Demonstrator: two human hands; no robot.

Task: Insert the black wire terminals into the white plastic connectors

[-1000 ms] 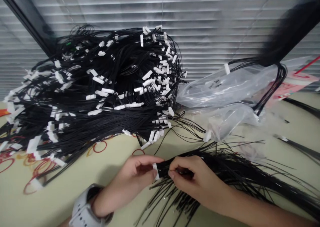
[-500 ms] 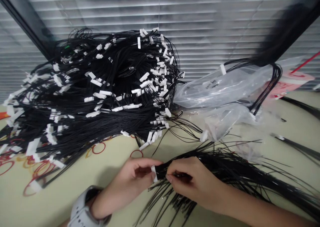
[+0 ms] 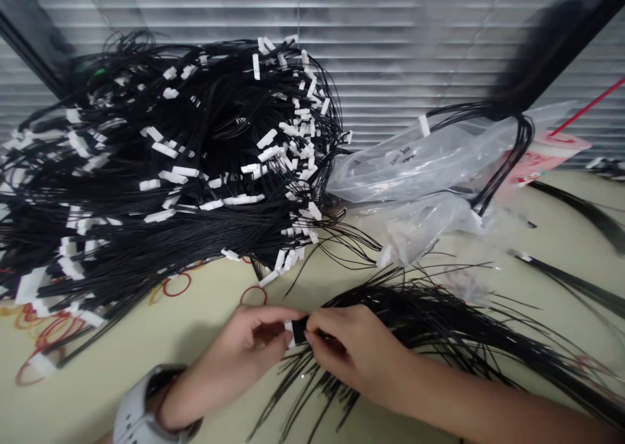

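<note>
Between thumb and fingers, my left hand pinches a white connector by its ends. Black wires run out of the connector's right side. My right hand is closed on these wires close to the connector, its thumb and fingertips pressed together; the exact fingertip contact is partly hidden. Beneath and behind the right hand, a thick bundle of loose black wires lies on the table, with many wire ends fanned out towards me below the hands.
A large heap of black wires with white connectors fills the left and back. Clear plastic bags lie behind the hands. A pink cup with a red straw stands at the right. Rubber bands lie on the table. Window blinds rise behind.
My right hand has moved closer to the white connector along the wires. The whole scene has shifted left and slightly up in view. My left hand keeps its pinch.
</note>
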